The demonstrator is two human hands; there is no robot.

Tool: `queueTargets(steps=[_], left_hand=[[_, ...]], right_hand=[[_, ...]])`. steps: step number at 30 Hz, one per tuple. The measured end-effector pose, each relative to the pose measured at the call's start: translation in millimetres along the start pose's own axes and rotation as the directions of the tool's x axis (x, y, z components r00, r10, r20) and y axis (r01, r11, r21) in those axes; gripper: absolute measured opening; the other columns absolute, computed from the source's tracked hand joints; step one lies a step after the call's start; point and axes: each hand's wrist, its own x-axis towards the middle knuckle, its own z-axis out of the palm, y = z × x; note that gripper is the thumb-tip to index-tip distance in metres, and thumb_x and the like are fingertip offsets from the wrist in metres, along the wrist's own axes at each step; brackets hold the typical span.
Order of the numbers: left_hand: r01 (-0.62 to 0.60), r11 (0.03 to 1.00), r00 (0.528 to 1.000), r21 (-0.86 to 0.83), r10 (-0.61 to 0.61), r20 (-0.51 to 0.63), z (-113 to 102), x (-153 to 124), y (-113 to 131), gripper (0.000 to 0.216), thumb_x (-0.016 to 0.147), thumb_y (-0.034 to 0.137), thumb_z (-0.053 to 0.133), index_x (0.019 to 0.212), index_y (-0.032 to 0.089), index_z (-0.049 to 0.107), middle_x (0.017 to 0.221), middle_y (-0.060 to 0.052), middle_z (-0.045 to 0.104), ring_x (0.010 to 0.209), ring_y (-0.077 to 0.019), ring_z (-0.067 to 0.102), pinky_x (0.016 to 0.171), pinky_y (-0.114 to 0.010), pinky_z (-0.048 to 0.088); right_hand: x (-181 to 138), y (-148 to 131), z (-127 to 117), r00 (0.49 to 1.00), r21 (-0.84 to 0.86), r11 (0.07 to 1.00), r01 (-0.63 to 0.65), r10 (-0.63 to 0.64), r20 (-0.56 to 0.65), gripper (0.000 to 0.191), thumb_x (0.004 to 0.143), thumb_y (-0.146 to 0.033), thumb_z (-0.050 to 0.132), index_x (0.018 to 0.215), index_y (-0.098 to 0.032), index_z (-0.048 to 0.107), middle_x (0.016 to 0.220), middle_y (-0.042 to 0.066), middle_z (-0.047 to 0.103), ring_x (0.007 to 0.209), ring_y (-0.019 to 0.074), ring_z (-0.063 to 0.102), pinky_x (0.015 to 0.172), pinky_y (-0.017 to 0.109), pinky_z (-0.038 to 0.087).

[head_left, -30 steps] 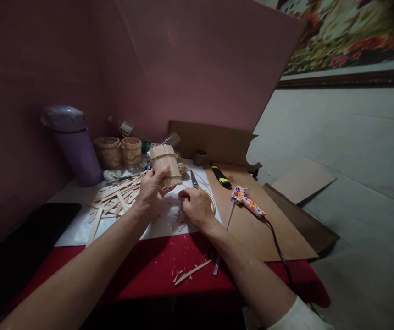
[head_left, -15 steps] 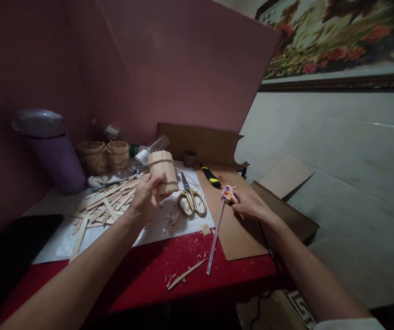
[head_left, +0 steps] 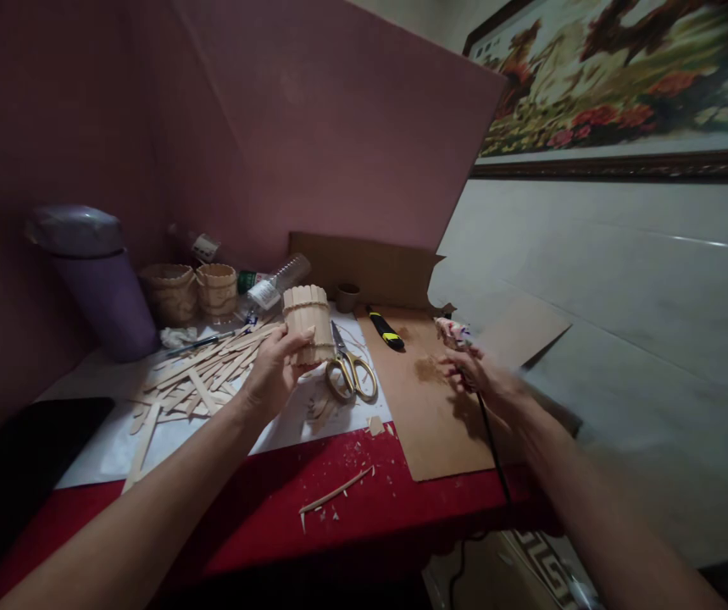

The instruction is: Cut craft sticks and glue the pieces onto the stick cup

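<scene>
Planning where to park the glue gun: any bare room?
Near part of the cardboard sheet, between the white paper and the black cord. Crowded: the paper's left side, under wooden sticks; behind them, wooden cups and plastic bottles.

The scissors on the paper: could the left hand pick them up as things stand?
Probably not without letting go: the left hand grips the wooden cup, though the scissors lie close by, in plain view.

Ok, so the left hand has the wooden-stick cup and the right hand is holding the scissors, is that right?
Not quite: the head view shows the right hand holding the glue gun, while the scissors lie on the white paper. The left hand does have the wooden-stick cup.
</scene>
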Motion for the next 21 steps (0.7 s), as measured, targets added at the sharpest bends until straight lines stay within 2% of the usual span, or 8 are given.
queueTargets(steps=[2,4,7,11,14,21], left_hand=[[0.003,1.0,0.999,-0.011,-0.002,0.051,2.2,-2.6,-0.1,0.042,0.063,0.026,0.073,0.101,0.013,0.059,0.093,-0.009,0.069,0.078,-0.0196,0.066,0.069,-0.032,0.053],[0.017,1.0,0.994,-0.011,-0.016,0.108,4.6,-5.3,-0.7,0.042,0.065,0.025,0.073,0.103,0.014,0.06,0.096,-0.009,0.069,0.08,-0.0194,0.066,0.071,-0.032,0.053],[0.055,0.998,0.985,0.007,-0.055,0.165,7.5,-8.7,-2.4,0.044,0.066,0.026,0.073,0.107,0.013,0.061,0.101,-0.011,0.069,0.084,-0.0206,0.066,0.073,-0.032,0.052],[0.078,0.997,0.976,0.023,-0.081,0.203,9.2,-12.0,-5.0,0.046,0.067,0.029,0.073,0.109,0.014,0.062,0.108,-0.014,0.068,0.093,-0.0257,0.066,0.078,-0.036,0.051],[0.085,0.996,0.971,0.028,-0.089,0.22,8.8,-13.5,-5.9,0.044,0.068,0.029,0.072,0.109,0.015,0.062,0.108,-0.013,0.069,0.094,-0.0254,0.066,0.079,-0.035,0.051],[0.101,0.994,0.975,0.05,-0.109,0.195,10.0,-15.3,-6.5,0.046,0.065,0.026,0.072,0.109,0.016,0.063,0.107,-0.012,0.069,0.092,-0.0245,0.065,0.077,-0.034,0.051]], right_hand=[[-17.5,-13.1,2.8,0.983,0.249,0.965,-0.082,0.037,0.179,0.031,0.074,-0.043,0.065,0.09,-0.018,0.056,0.069,0.0,0.06,0.044,0.0079,0.046,0.038,0.019,0.034],[-35.9,-25.2,10.2,0.943,0.348,0.925,-0.151,0.029,0.332,0.037,0.077,-0.047,0.064,0.098,-0.018,0.058,0.06,-0.004,0.055,0.038,0.0065,0.04,0.033,0.018,0.03],[-59.9,-41.4,26.1,0.878,0.377,0.909,-0.175,-0.029,0.479,0.038,0.08,-0.053,0.061,0.093,-0.017,0.059,0.054,-0.006,0.05,0.034,0.0046,0.035,0.032,0.018,0.028],[-76.7,-55.7,46.8,0.881,0.298,0.953,-0.06,-0.09,0.464,0.038,0.078,-0.054,0.064,0.079,-0.016,0.059,0.055,-0.004,0.052,0.036,0.0056,0.039,0.032,0.018,0.027],[-78.7,-57.9,56.1,0.891,0.214,0.977,0.011,-0.107,0.442,0.044,0.078,-0.058,0.062,0.064,-0.017,0.054,0.049,-0.004,0.045,0.037,0.0058,0.037,0.032,0.019,0.027],[-76.2,-58.3,61.1,0.897,0.173,0.984,0.047,-0.118,0.426,0.047,0.08,-0.062,0.058,0.063,-0.019,0.052,0.05,-0.004,0.044,0.039,0.0068,0.036,0.032,0.019,0.028]])
